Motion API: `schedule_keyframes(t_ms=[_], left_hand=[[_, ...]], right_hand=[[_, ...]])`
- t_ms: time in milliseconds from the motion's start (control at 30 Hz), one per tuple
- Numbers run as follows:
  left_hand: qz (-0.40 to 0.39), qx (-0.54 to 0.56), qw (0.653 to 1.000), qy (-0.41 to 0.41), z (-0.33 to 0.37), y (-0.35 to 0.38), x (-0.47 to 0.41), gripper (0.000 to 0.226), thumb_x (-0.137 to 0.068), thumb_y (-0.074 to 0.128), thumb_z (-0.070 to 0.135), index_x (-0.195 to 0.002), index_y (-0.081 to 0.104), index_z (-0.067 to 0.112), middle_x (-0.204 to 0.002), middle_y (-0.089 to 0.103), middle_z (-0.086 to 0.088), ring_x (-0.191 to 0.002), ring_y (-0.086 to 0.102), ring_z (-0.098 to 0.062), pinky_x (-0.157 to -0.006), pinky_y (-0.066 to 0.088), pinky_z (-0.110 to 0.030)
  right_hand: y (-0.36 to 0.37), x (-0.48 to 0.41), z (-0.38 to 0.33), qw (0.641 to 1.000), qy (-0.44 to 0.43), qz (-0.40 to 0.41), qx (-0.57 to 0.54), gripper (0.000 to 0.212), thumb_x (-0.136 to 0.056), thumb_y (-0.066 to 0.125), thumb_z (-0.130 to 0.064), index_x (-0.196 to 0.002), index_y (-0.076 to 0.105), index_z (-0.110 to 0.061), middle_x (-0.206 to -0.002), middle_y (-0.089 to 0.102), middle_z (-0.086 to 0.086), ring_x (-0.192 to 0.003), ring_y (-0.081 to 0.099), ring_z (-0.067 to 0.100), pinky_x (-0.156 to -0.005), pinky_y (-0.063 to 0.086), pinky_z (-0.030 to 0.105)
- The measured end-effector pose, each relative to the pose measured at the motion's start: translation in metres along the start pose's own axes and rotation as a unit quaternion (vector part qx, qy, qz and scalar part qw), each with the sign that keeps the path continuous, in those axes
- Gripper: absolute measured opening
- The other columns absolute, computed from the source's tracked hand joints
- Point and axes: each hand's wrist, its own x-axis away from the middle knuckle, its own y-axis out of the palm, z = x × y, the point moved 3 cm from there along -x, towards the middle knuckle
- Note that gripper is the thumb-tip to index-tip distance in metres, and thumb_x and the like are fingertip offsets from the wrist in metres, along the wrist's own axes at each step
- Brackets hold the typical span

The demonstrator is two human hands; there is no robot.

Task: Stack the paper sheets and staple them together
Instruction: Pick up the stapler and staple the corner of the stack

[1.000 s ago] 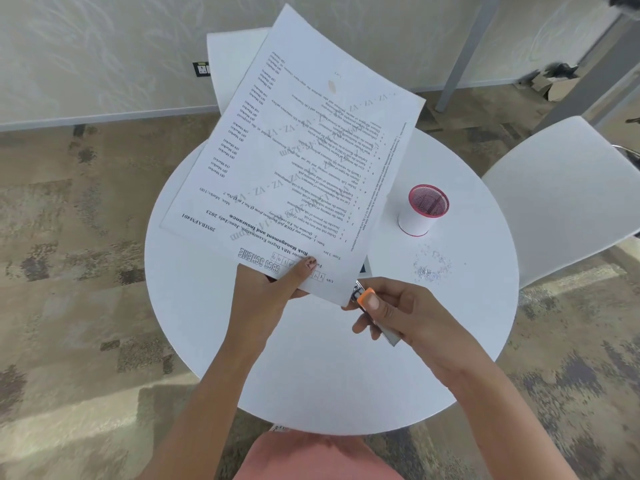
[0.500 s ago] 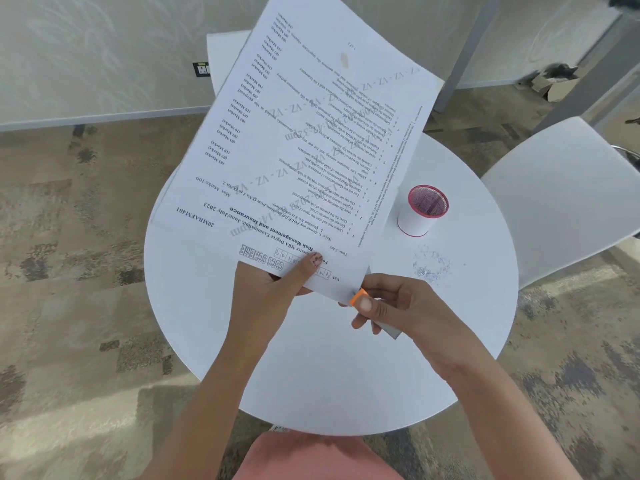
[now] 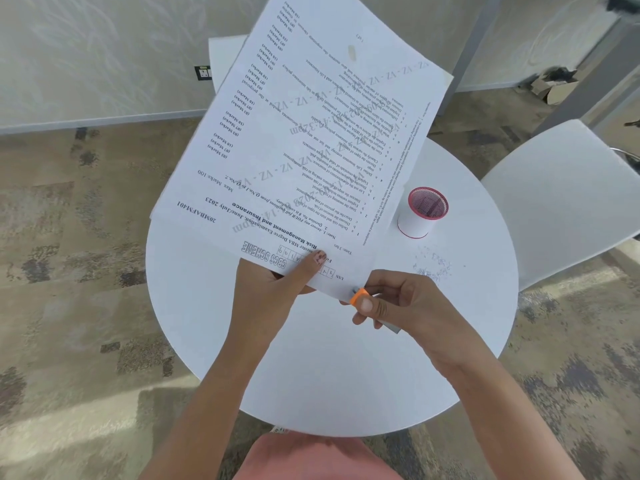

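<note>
A stack of printed paper sheets is held tilted up above the round white table, text upside down to me. My left hand pinches the stack's near edge, thumb on top of the print. My right hand grips a small stapler with an orange tip, grey body poking out below the fingers. The stapler's tip sits at the near right corner of the stack. The lower sheets are hidden under the top one.
A white cup with a pink mesh rim stands on the table's right side, with a scatter of small loose bits in front of it. A white chair is at the right, another chair behind the sheets.
The sheets have been lifted and tilted steeper toward me. The stapler tip has moved onto the stack's near right corner, and my right hand has closed tighter around it.
</note>
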Motion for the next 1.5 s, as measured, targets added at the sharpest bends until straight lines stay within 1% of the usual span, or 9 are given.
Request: schedule_keyframes(t_ms=[333,600,833,967,1067,1133,1267,1367,1500], left_hand=[[-0.003,0.004,1.0,0.005,0.005,0.004,0.0,0.028,-0.087,0.068,-0.002,-0.103,0.066,0.02,-0.091,0.075,0.011,-0.083,0.071,-0.007,-0.062,0.056,-0.022],[-0.008,0.009,1.0,0.01,0.006,0.005,0.0,0.029,-0.081,0.07,0.012,-0.097,0.071,0.036,-0.096,0.075,0.01,-0.088,0.071,-0.012,-0.065,0.057,-0.027],[0.002,0.007,1.0,0.005,0.005,0.005,0.0,0.033,-0.079,0.07,0.013,-0.11,0.065,0.025,-0.101,0.075,0.007,-0.091,0.072,-0.014,-0.066,0.058,-0.028],[-0.002,0.013,1.0,0.01,0.008,0.006,0.001,0.033,-0.08,0.069,0.011,-0.112,0.065,0.021,-0.101,0.075,0.005,-0.091,0.072,-0.015,-0.067,0.059,-0.03],[-0.001,0.021,1.0,0.017,0.011,0.006,0.002,0.035,-0.082,0.069,0.007,-0.114,0.064,0.021,-0.106,0.074,0.001,-0.095,0.072,-0.019,-0.068,0.06,-0.033],[-0.002,0.02,1.0,0.02,0.012,0.006,0.002,0.035,-0.081,0.069,0.008,-0.112,0.065,0.023,-0.105,0.074,0.001,-0.095,0.073,-0.02,-0.069,0.061,-0.036],[0.001,0.017,1.0,0.022,0.014,0.006,0.003,0.036,-0.08,0.07,0.009,-0.108,0.065,0.031,-0.103,0.075,0.007,-0.095,0.073,-0.016,-0.068,0.061,-0.034],[0.001,0.016,1.0,0.021,0.015,0.006,0.004,0.036,-0.082,0.072,0.004,-0.11,0.065,0.026,-0.101,0.075,0.007,-0.093,0.073,-0.016,-0.068,0.061,-0.034],[0.001,0.007,1.0,0.024,0.016,0.006,0.005,0.034,-0.08,0.07,0.009,-0.109,0.065,0.026,-0.098,0.076,0.007,-0.09,0.073,-0.015,-0.069,0.063,-0.037]], right_hand=[[-0.001,0.001,-0.004,1.0,-0.01,0.007,0.01,0.012,-0.072,0.072,-0.028,-0.084,0.074,-0.025,-0.097,0.073,0.008,-0.075,0.067,0.015,-0.063,0.043,0.019],[-0.003,0.002,-0.005,1.0,-0.006,0.018,0.023,0.017,-0.072,0.072,-0.029,-0.088,0.074,-0.021,-0.095,0.074,0.006,-0.075,0.067,0.015,-0.064,0.043,0.021],[-0.003,0.004,-0.006,0.999,-0.017,0.035,0.015,0.018,-0.071,0.072,-0.026,-0.086,0.073,-0.016,-0.09,0.075,0.009,-0.071,0.067,0.014,-0.06,0.043,0.016],[-0.002,0.006,-0.009,0.999,-0.033,0.04,0.001,0.014,-0.073,0.072,-0.019,-0.085,0.073,-0.014,-0.087,0.073,0.014,-0.068,0.065,0.013,-0.057,0.041,0.01],[-0.001,0.008,-0.014,0.998,-0.042,0.041,-0.019,0.011,-0.078,0.072,0.0,-0.085,0.072,-0.008,-0.087,0.072,0.02,-0.064,0.063,0.012,-0.055,0.042,0.006],[0.0,0.009,-0.016,0.998,-0.047,0.042,-0.019,0.013,-0.079,0.071,0.004,-0.085,0.072,-0.007,-0.085,0.072,0.021,-0.063,0.063,0.011,-0.054,0.042,0.005],[0.002,0.01,-0.018,0.998,-0.05,0.045,-0.019,0.012,-0.071,0.07,-0.013,-0.082,0.072,-0.01,-0.084,0.071,0.023,-0.064,0.063,0.012,-0.054,0.041,0.005],[0.002,0.01,-0.017,0.997,-0.052,0.052,-0.009,0.008,-0.07,0.07,-0.017,-0.077,0.072,-0.014,-0.081,0.071,0.022,-0.063,0.063,0.011,-0.054,0.041,0.006],[0.002,0.012,-0.017,0.997,-0.059,0.051,0.002,0.007,-0.07,0.07,-0.019,-0.076,0.072,-0.016,-0.08,0.073,0.017,-0.065,0.064,0.013,-0.057,0.042,0.01]])
